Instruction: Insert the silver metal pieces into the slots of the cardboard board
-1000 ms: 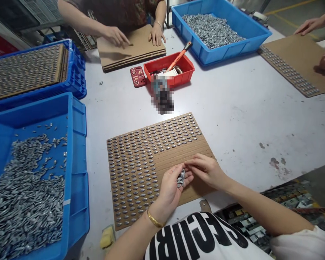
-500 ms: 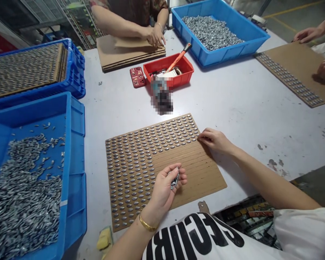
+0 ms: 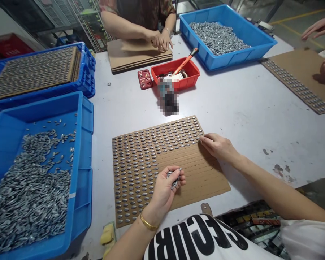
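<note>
My left hand (image 3: 165,186) is curled, palm up, round several small silver metal pieces (image 3: 174,184), with one pointed tip showing by the thumb. It hovers above the lower middle of a cardboard sheet (image 3: 192,177). Rows of pointed-oval metal pieces (image 3: 135,169) cover the sheet's left side and its far part. At the right edge, my right hand (image 3: 219,146) has its fingertips pinched together by the end of a row. Whatever lies between those fingertips is too small to make out.
Blue bins of loose metal pieces stand at left (image 3: 79,144) and far right (image 3: 227,59). A blue crate (image 3: 83,79) holds filled sheets. A red tray (image 3: 188,85) carries an orange-handled tool (image 3: 182,65). One co-worker's hands (image 3: 161,39) rest on stacked cardboard (image 3: 141,63); another works at right.
The view has shifted slightly, moving the scene rightward. A pointed piece now sticks out at my left thumb. My right fingers stay near the sheet's edge. The right-hand co-worker's upper hand has lifted off their cardboard.
</note>
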### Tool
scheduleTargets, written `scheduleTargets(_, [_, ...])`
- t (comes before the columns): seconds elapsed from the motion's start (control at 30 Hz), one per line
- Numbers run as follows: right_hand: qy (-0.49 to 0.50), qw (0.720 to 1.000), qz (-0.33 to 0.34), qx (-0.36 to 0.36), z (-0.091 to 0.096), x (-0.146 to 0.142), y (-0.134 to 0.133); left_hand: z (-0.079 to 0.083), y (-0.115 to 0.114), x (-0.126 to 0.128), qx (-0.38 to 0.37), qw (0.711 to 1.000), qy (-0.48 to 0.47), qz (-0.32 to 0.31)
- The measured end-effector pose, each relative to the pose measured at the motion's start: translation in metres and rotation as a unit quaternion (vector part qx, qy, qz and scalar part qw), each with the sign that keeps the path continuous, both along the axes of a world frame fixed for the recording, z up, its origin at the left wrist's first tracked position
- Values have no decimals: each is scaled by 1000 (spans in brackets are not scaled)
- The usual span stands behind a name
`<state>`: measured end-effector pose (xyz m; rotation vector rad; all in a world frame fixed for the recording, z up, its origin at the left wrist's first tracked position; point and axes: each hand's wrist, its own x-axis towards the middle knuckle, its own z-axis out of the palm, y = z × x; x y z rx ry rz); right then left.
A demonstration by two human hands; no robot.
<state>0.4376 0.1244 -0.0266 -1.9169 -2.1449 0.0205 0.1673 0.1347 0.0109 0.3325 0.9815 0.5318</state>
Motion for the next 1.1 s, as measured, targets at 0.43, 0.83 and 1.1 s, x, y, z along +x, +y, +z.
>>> scheduleTargets(0.43, [354, 923, 141, -48, 31, -123, -24, 0, -9, -15, 44, 998, 31, 20])
scheduleTargets(0.83, [433, 892, -7, -127, 32, -114, -18, 11, 11, -63, -30, 985, -26, 168])
scheduleTargets(1.1, [395, 917, -1, -55, -5, -142, 20, 2, 1, -63, -6, 991, -30, 131])
